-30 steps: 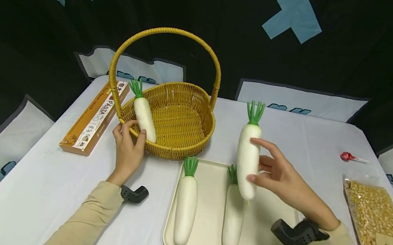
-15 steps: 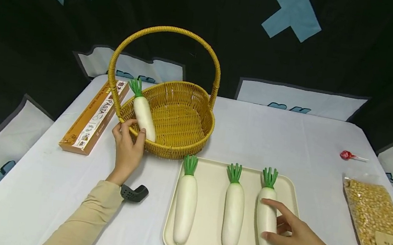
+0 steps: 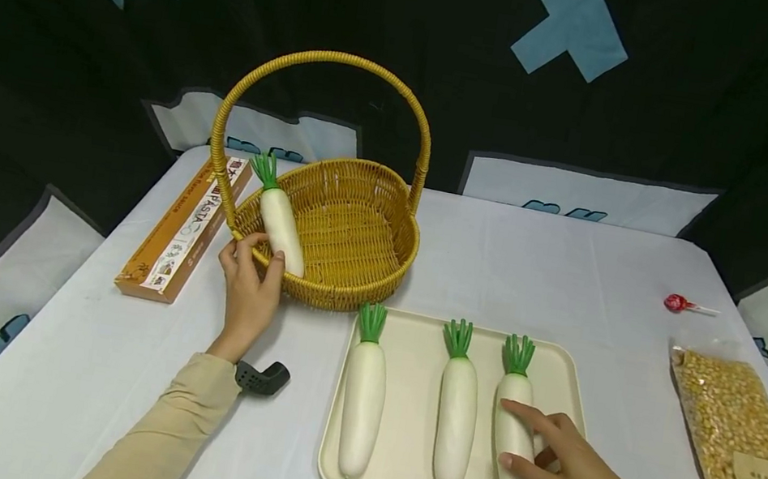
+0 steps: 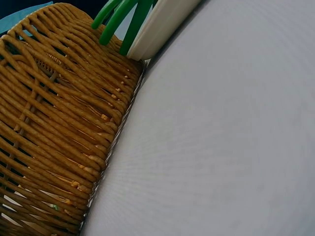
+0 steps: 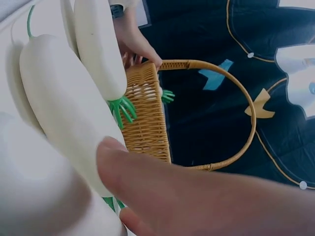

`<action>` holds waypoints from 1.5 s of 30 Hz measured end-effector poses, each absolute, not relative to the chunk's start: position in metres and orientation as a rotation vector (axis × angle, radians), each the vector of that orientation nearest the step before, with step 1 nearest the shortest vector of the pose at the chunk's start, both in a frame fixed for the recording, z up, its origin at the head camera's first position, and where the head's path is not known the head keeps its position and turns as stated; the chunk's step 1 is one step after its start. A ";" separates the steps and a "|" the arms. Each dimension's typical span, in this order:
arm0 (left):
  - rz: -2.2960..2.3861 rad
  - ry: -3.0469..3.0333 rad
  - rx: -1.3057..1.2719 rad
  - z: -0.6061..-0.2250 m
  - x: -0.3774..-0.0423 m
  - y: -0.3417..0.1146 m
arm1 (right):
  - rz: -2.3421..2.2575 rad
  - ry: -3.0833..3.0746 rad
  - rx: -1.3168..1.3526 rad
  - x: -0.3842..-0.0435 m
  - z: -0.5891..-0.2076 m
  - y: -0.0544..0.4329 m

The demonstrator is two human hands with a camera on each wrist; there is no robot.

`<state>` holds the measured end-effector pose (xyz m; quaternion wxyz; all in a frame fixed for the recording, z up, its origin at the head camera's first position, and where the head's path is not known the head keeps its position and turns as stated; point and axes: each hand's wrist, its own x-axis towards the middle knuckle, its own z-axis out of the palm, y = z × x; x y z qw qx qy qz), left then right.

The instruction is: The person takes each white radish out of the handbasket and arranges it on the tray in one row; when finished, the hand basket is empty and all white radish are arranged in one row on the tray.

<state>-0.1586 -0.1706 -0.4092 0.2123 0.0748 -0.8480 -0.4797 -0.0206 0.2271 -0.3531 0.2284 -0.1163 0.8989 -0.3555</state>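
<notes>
My left hand (image 3: 247, 304) grips the near left rim of a yellow wicker basket (image 3: 353, 247) with a tall arched handle. Inside, a white radish (image 3: 283, 232) with green stems leans against the left side. On a cream tray (image 3: 412, 407) lie three more white radishes: a left one (image 3: 363, 408), a middle one (image 3: 455, 425) and a right one (image 3: 511, 433). My right hand (image 3: 575, 475) holds the right radish between thumb and fingers. The right wrist view shows my thumb (image 5: 147, 172) close up, with the near radish (image 5: 44, 191) blurred. Only basket weave (image 4: 64, 118) and table fill most of the left wrist view.
An orange and white pasta box (image 3: 182, 232) lies left of the basket. Toward the right edge are a red lollipop (image 3: 677, 304) and a clear bag of yellow kernels (image 3: 740, 453). A black curtain (image 3: 387, 11) hangs behind the white-covered table (image 3: 535, 269).
My right hand has brought its radish down and right from above the tray onto the tray's right side, then shifted it slightly left. My left hand has stayed on the basket rim.
</notes>
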 end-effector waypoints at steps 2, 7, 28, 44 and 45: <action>-1.335 -2.356 0.207 -0.409 -0.159 -0.171 | -0.953 2.498 -0.266 -0.020 -0.352 0.225; -1.346 -2.351 0.211 -0.409 -0.159 -0.171 | -0.925 2.546 -0.201 -0.020 -0.350 0.221; -1.335 -2.345 0.228 -0.408 -0.158 -0.169 | -0.883 2.873 -0.278 -0.027 -0.339 0.202; -1.333 -2.351 0.227 -0.410 -0.159 -0.171 | -0.573 2.889 -0.761 -0.041 -0.340 0.179; -1.331 -2.351 0.226 -0.410 -0.159 -0.171 | -0.541 2.871 -0.794 -0.042 -0.340 0.179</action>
